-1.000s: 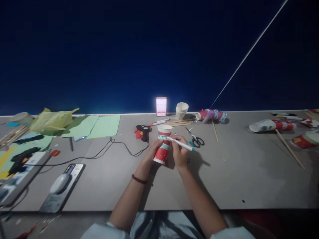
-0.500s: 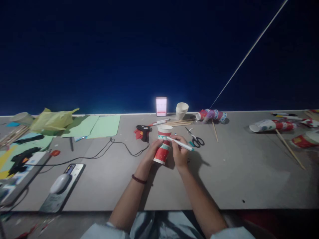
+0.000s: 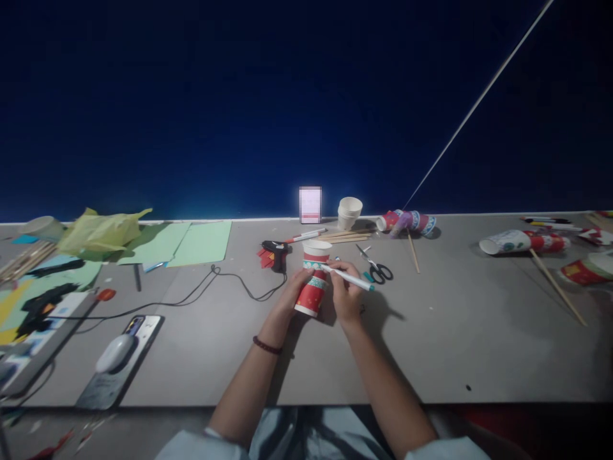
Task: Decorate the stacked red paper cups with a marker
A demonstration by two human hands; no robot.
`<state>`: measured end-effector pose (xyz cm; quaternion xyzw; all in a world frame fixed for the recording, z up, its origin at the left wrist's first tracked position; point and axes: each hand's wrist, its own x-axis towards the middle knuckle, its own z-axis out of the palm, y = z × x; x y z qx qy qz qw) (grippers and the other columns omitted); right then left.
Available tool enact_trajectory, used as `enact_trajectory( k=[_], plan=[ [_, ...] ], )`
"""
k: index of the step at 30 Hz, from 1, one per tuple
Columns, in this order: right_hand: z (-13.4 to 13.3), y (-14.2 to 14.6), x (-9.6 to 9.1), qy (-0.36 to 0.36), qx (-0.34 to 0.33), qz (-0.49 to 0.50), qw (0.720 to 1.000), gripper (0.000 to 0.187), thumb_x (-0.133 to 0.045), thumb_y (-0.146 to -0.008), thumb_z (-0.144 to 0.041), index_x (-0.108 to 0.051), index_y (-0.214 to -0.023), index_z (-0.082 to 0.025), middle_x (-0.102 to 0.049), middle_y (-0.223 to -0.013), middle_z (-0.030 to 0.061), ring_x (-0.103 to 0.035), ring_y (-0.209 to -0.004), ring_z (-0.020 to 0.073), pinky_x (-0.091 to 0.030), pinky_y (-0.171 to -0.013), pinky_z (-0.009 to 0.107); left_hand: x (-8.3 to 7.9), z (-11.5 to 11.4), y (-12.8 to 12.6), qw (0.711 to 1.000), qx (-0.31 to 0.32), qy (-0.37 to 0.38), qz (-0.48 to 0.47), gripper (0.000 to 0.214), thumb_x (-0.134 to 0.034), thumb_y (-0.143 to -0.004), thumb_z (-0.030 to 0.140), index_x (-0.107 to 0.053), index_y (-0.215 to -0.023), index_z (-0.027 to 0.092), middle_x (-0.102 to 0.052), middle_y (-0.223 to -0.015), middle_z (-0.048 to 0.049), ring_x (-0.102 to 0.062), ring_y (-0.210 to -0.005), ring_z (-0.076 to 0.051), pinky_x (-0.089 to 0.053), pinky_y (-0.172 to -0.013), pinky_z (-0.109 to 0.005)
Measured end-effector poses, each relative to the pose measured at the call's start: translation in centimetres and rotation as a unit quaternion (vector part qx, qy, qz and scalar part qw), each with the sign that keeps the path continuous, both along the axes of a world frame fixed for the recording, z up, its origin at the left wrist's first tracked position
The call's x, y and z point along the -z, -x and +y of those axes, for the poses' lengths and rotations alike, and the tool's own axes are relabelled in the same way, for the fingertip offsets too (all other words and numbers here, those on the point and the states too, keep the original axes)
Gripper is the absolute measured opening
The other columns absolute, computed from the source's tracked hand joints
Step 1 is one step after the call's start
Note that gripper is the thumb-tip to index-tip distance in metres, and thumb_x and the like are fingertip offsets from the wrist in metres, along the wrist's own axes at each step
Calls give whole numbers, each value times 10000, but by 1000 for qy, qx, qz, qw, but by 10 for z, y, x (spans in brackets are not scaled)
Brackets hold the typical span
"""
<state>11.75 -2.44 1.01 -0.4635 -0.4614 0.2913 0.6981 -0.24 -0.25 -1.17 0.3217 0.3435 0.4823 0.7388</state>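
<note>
My left hand is closed round a piece made of two paper cups joined end to end, red with teal-and-white bands. Its white rim tilts up and away from me. In my right hand is a white marker pen with a teal end. The pen's tip touches or nearly touches the upper band of the cups; which of the two I cannot tell. Just right of that hand lie scissors with black handles. Behind my left hand rests a black glue gun on some red pieces.
White stacked cups, thin wooden sticks and a lit screen stand or lie at the back. Decorated cup pieces are on the right. A cable runs left to a power strip, near a phone.
The marker pen has shifted very slightly in my right hand. Everything else looks the same.
</note>
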Motion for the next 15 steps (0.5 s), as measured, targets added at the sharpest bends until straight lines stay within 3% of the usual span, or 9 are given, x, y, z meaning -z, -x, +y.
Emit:
enact_trajectory(
  k=[15],
  plan=[
    [-1,-1,-1,9,6,-8,1000,66,-554,-796,-230,-617,-798,-209,-703,-863,36,-664,-863,199,-531,-808,344,-2,0,0,1000,5,3,2,463,-709,-795,408,-702,-1127,85,-748,-953,-135,-692,-736,-205,-507,-688,-288]
  ],
)
